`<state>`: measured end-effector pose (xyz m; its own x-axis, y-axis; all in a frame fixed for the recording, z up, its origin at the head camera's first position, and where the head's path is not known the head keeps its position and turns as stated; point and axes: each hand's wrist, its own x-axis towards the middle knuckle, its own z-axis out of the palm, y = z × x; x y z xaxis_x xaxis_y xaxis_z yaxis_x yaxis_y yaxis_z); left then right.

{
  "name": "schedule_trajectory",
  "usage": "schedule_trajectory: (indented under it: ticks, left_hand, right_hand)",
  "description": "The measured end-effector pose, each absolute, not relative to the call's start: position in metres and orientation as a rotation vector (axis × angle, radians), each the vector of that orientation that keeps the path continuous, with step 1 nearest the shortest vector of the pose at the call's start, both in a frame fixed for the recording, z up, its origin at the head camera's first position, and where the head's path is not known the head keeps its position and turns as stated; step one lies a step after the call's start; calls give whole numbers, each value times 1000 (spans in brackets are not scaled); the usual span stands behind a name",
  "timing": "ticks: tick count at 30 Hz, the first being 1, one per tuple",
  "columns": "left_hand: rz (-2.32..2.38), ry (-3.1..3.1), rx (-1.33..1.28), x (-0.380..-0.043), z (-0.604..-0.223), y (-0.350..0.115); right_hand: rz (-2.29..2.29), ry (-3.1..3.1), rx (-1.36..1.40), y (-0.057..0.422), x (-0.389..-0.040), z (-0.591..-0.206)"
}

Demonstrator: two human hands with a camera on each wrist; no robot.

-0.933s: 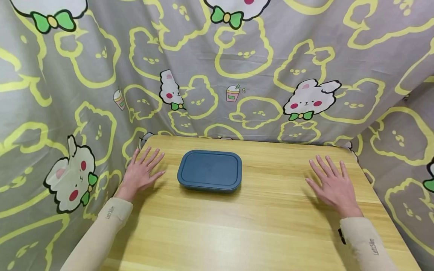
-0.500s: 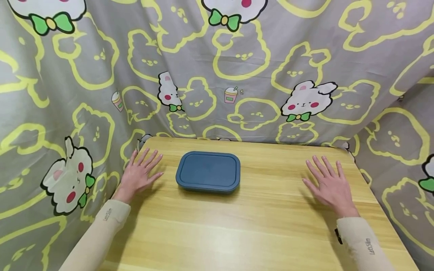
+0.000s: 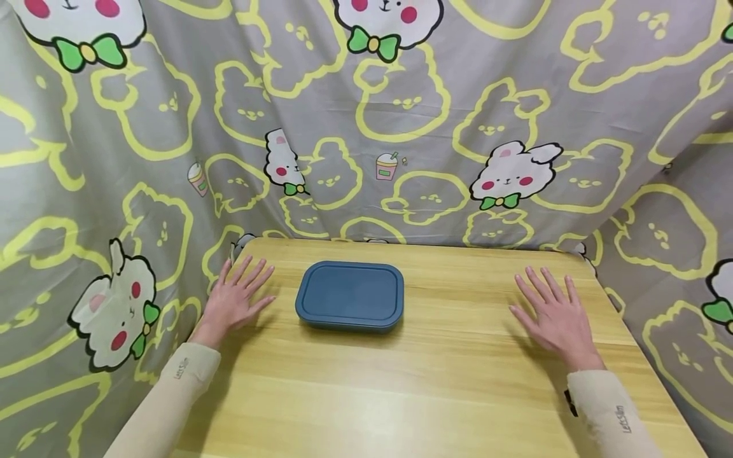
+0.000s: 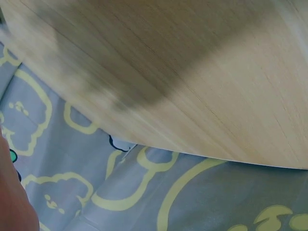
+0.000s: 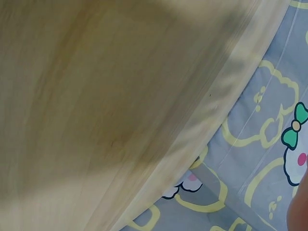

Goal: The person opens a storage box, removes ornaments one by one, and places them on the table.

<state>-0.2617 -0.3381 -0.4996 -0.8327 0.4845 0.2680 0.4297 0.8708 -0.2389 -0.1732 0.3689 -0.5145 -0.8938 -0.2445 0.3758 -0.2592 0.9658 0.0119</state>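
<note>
A dark blue rectangular container with a lid (image 3: 350,294) sits on the wooden table, left of the middle in the head view. To its left my left hand (image 3: 233,301) is spread palm down over the table's left edge, fingers straight and apart from the container. My right hand (image 3: 558,321) lies well to the right of the container, also palm down with fingers spread. Neither hand holds anything. In the left wrist view only a bit of the hand (image 4: 14,202) shows at the lower left; in the right wrist view a sliver of the hand (image 5: 299,207) shows at the right edge.
The pale wooden table (image 3: 366,394) has its back edge against a grey curtain (image 3: 424,210) with yellow outlines and rabbit figures. More curtain hangs along the left and right sides. Shadows of the hands fall on the tabletop.
The head view has tilted up slightly, so the table and container sit a little lower and farther left in it. Both hands keep their spread pose; the container stays put on the table.
</note>
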Motion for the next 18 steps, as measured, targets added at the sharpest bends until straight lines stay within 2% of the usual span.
schedule_trajectory:
  ticks: [5, 13, 18]
  left_hand:
    - [106, -2797, -614, -262, -503, -334]
    - [-1140, -2999, -592, -255, -503, -300]
    - [-1248, -3009, -671, -253, -508, -278]
  right_hand:
    - [126, -2765, 354, 359, -175, -517]
    - [640, -2844, 406, 293, -195, -522]
    - [875, -2876, 515, 239, -210, -526]
